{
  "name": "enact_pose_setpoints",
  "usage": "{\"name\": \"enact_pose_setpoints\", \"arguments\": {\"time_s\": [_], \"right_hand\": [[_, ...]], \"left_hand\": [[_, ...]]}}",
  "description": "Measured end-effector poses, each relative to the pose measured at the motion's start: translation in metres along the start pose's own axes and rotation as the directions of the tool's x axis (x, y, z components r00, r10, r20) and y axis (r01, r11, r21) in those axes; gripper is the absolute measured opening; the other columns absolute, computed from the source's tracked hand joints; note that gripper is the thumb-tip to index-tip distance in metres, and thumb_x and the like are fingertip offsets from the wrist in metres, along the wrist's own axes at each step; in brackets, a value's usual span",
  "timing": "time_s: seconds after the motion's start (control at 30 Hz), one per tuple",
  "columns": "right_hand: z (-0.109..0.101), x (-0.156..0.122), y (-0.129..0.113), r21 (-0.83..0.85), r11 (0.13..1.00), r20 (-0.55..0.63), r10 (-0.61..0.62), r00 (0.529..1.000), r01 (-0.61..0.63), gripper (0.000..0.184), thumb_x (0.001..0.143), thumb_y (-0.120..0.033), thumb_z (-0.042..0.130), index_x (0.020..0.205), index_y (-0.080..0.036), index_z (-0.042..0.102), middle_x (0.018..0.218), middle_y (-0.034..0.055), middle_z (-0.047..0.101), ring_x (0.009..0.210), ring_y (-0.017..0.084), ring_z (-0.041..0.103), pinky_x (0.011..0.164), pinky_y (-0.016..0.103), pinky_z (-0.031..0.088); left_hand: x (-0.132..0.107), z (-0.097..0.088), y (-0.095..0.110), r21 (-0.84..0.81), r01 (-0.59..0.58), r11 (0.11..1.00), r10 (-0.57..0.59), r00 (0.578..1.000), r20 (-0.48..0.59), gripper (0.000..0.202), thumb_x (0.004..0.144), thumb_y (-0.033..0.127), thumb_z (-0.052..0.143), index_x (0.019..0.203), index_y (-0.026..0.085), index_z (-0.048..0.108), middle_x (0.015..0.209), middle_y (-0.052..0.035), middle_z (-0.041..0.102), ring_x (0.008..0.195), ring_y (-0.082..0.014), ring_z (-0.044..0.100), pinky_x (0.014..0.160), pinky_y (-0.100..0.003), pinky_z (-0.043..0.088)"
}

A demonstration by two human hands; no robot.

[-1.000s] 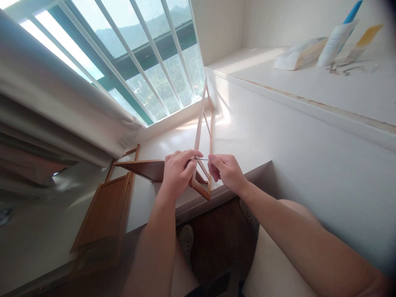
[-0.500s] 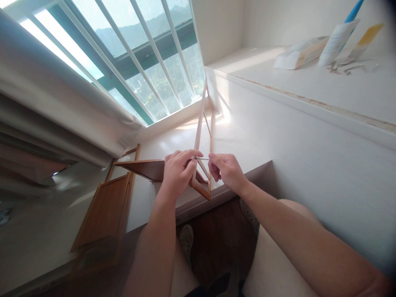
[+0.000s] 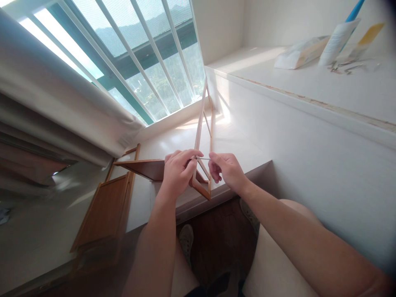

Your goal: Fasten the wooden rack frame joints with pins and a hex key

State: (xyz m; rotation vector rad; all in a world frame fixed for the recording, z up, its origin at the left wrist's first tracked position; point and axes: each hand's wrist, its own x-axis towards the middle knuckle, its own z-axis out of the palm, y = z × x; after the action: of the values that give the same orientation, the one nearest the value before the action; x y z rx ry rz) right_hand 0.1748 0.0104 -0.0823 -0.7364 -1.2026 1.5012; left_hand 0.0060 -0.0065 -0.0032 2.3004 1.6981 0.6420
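A wooden frame point(image 3: 201, 191) with slim bars stands on the white ledge, joined at an angle to a brown wooden panel point(image 3: 145, 168). My left hand point(image 3: 179, 171) is closed around the frame where panel and bars meet, its index finger and thumb at the joint. From that joint a thin metal rod point(image 3: 203, 158), like a hex key, sticks out to the right. My right hand point(image 3: 227, 170) pinches the rod's outer end between thumb and index finger. The fingers of my left hand hide much of the joint.
Another wooden piece point(image 3: 102, 208) leans at the left beside the curtain point(image 3: 62, 95). On the white shelf point(image 3: 297, 90) at upper right lie a plastic packet point(image 3: 300, 53), a white tube point(image 3: 338, 43), a yellow-handled brush point(image 3: 368, 37) and small metal parts point(image 3: 345, 68). A barred window point(image 3: 148, 53) is ahead.
Almost nothing differs. My right hand has shifted very slightly, still pinching the rod; my left hand and the frame stay in place.
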Motion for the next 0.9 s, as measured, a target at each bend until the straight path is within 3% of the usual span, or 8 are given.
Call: {"name": "enact_pose_setpoints", "arguments": {"time_s": [0.37,0.9], "right_hand": [[0.0004,0.0015,0.0038,0.100,0.994,0.018,0.047,0.999,-0.049,0.056,0.097,-0.057,0.055,0.059,-0.016,0.060,0.039,-0.0009,0.051,0.033,0.010,0.045,0.039,0.024,0.027],[0.0012,0.0021,0.0059,0.115,0.990,0.017,0.081,0.997,-0.082,0.057,0.096,-0.060,0.055,0.058,-0.017,0.060,0.039,-0.0003,0.051,0.033,0.011,0.045,0.038,0.024,0.026]], "left_hand": [[-0.0004,0.0005,-0.0004,0.006,0.002,1.000,-0.002,1.000,-0.001,0.034,0.096,0.025,0.041,0.106,0.033,0.072,0.104,0.0051,0.077,0.104,-0.0196,0.063,0.102,-0.039,0.033],[-0.0004,0.0003,-0.0004,0.005,-0.001,1.000,0.001,1.000,0.003,0.034,0.096,0.025,0.041,0.107,0.033,0.072,0.105,0.0053,0.077,0.105,-0.0193,0.063,0.102,-0.039,0.032]]}}
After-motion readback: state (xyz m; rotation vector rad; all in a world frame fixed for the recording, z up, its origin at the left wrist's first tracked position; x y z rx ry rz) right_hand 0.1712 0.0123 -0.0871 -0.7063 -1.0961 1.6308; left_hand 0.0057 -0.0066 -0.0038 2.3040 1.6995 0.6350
